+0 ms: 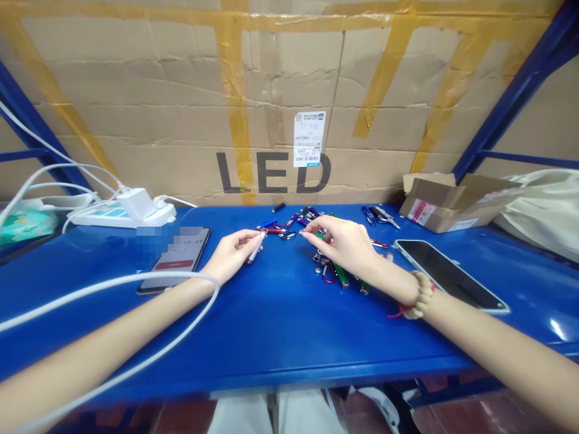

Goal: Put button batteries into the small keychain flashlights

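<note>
My left hand (pixel 231 254) pinches a slim silver tube (pixel 256 249), which tilts down between thumb and fingertips; it looks like a mini keychain flashlight. To the right, my right hand (pixel 347 242) is closed in a pinch over a loose pile. A tiny pale bit shows at its fingertips, too small to name. Under and behind that hand lie several coloured metal tubes, among them a green tube (pixel 340 276), with a red carabiner clip (pixel 328 272) and small silver parts. Blue and red tubes (pixel 274 229) lie between the hands. My right hand hides part of the pile.
A phone with a lit screen (pixel 181 256) lies at left, another phone (pixel 447 274) at right. A white cable (pixel 136 278) loops across my left forearm. Behind stand a power strip (pixel 104 216), an open carton (pixel 446 205) and a large cardboard box (pixel 181 120).
</note>
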The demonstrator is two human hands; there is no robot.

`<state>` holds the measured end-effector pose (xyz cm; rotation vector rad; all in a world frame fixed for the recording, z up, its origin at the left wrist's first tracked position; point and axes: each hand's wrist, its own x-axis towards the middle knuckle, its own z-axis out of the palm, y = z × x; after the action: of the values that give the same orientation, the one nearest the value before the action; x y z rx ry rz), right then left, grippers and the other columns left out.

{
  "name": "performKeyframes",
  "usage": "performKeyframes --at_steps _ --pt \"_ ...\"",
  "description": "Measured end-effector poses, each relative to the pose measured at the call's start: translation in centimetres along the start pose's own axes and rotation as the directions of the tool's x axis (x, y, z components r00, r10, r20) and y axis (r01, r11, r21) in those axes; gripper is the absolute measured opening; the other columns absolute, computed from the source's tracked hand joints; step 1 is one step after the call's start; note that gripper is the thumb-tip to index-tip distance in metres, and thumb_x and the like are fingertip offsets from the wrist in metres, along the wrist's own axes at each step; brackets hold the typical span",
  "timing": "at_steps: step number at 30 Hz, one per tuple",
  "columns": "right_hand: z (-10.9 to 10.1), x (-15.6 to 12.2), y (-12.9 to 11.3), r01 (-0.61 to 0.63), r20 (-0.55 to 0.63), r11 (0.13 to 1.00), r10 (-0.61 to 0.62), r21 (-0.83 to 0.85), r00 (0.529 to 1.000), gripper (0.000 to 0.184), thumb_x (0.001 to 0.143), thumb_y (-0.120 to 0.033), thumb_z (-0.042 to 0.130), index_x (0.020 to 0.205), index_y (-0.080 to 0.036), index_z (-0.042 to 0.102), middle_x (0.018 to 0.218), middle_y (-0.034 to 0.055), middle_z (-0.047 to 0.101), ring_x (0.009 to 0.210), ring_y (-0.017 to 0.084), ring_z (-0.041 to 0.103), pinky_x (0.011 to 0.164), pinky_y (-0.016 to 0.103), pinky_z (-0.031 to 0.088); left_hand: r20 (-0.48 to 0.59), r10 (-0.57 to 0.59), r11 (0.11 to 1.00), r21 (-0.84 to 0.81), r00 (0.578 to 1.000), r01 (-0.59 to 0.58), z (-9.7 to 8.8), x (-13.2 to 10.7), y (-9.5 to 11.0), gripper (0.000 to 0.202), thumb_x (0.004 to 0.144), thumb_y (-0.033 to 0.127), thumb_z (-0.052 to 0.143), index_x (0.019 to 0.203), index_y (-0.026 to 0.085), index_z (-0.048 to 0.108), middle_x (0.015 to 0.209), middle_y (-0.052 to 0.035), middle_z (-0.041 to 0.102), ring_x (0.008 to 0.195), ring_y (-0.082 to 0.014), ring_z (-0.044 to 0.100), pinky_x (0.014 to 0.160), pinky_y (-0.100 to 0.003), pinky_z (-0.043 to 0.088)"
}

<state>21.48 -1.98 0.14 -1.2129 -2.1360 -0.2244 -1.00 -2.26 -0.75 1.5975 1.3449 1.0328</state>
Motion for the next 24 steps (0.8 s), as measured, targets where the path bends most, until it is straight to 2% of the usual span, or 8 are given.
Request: performKeyframes --at_steps 3,6,11,14,18,24 --pt "0.1 0.0 0.1 0.010 0.028 1.000 -0.010 0.012 1.000 0.021 0.085 -0.037 0.052 0.081 -0.021 0.064 0.084 -0.0002 0.069 0.064 0.011 0.060 0.053 0.021 0.036 -0.010 -0.034 0.994 -0.104 0.999 0.033 0.2 0.0 0.2 0.039 0.074 0.044 0.062 0.096 0.012 0.060 0.074 -0.0022 0.062 0.050 -0.0061 0.046 0.047 -0.018 0.035" --pt "0.4 -0.2 0.2 0.010 0.063 1.000 -0.011 0.012 0.998 0.019 0.083 -0.036 0.054 0.080 -0.022 0.066 0.079 -0.0013 0.069 0.063 0.010 0.059 0.052 0.020 0.034 -0.001 -0.005 0.985 -0.174 1.000 0.005 0.3 0.2 -0.2 0.040 0.071 0.043 0.064 0.094 0.012 0.056 0.070 -0.0020 0.061 0.050 -0.0077 0.050 0.041 -0.018 0.034" --pt "0.5 -0.1 0.2 -0.003 0.090 1.000 0.002 0.014 0.996 0.017 0.081 -0.035 0.056 0.079 -0.022 0.067 0.078 -0.0018 0.069 0.061 0.010 0.059 0.050 0.020 0.032 0.027 0.053 0.984 -0.169 0.998 -0.048 0.3 0.2 -0.8 0.038 0.070 0.043 0.066 0.091 0.014 0.052 0.065 -0.0003 0.060 0.051 -0.0105 0.055 0.038 -0.017 0.037" --pt "0.0 0.2 0.7 -0.048 0.037 0.998 0.049 -0.028 0.998 0.019 0.080 -0.037 0.056 0.075 -0.022 0.066 0.077 -0.0011 0.069 0.062 0.011 0.060 0.050 0.021 0.032 0.032 0.027 0.987 -0.158 0.999 -0.022 0.3 0.1 -0.6 0.038 0.069 0.042 0.067 0.090 0.014 0.052 0.064 -0.0009 0.060 0.051 -0.0114 0.057 0.036 -0.017 0.038" --pt "-0.7 0.8 1.8 -0.131 -0.029 0.987 0.129 -0.090 0.991 0.021 0.078 -0.039 0.056 0.073 -0.021 0.067 0.069 0.0000 0.068 0.061 0.013 0.060 0.050 0.022 0.033 0.006 -0.017 0.983 -0.184 1.000 0.018 0.2 0.0 -0.1 0.038 0.068 0.042 0.067 0.090 0.013 0.054 0.074 -0.0054 0.064 0.054 -0.0127 0.059 0.035 -0.017 0.038" --pt "-0.4 0.9 3.0 -0.171 0.047 0.980 0.176 -0.104 0.983 0.021 0.077 -0.038 0.056 0.073 -0.022 0.069 0.071 0.0001 0.069 0.061 0.014 0.061 0.049 0.023 0.033 0.006 -0.095 0.975 -0.202 0.996 0.094 0.1 -0.1 0.4 0.035 0.069 0.039 0.067 0.089 0.013 0.055 0.077 -0.0060 0.063 0.055 -0.0116 0.058 0.035 -0.016 0.038"
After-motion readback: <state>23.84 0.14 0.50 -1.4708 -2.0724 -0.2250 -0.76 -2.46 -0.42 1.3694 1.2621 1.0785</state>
